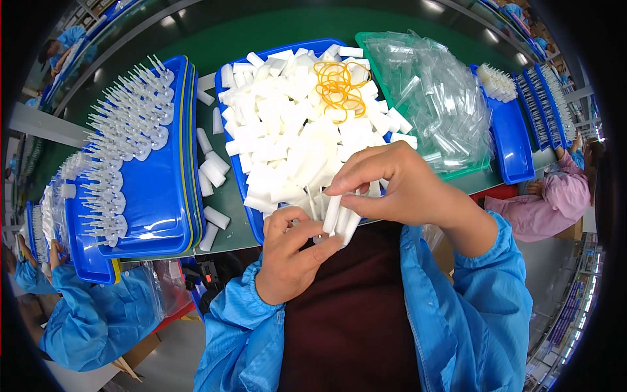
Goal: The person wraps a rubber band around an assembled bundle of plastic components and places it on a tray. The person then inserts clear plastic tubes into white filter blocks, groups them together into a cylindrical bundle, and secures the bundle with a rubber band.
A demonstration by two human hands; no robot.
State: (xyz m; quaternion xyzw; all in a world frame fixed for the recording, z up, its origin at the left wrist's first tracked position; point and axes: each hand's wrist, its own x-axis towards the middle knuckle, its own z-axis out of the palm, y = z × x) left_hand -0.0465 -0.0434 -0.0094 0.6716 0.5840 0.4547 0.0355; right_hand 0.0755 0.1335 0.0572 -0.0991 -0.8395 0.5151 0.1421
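In front of my body, both hands meet over a small cluster of white foam cylinders. My left hand is closed around the lower end of a thin-pronged white plastic part that carries them; its base is mostly hidden by my fingers. My right hand pinches the top of one cylinder, thumb and forefinger together, with another cylinder below the thumb. Just beyond my hands lies a heap of loose white foam cylinders in a blue tray. Yellow rubber bands rest on the heap.
At left, stacked blue trays hold rows of white pronged parts. Loose cylinders lie between the trays. A green tray holds clear plastic sleeves, beside another blue tray. Co-workers in blue and pink flank me.
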